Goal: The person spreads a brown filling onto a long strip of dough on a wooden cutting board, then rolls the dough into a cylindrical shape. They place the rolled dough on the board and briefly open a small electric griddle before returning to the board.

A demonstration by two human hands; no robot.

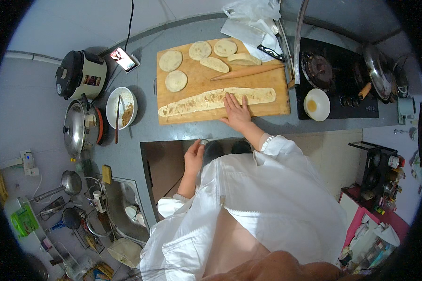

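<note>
My right hand (237,114) lies flat with fingers spread, its fingertips on a long strip of dough (197,102) smeared with brownish filling. The strip runs across a wooden board (221,117). My left hand (194,158) hangs in front of the counter's edge, away from the board, its fingers partly curled; whether it holds anything cannot be told. Behind the strip, a tapered wooden rolling pin (248,72) lies at a slant. Several round flattened doughs (176,81) sit on the board's left and back, with two thicker dough pieces (214,64) near the pin.
A white bowl (133,121) with brown paste and chopsticks (117,119) stands left of the board. A black-handled knife (270,52) lies behind it on white cloth. Right are a black cooktop (358,112) and a bowl with yellowish liquid (317,104); left, a phone (123,59), rice cooker (81,75) and lidded pot (75,128).
</note>
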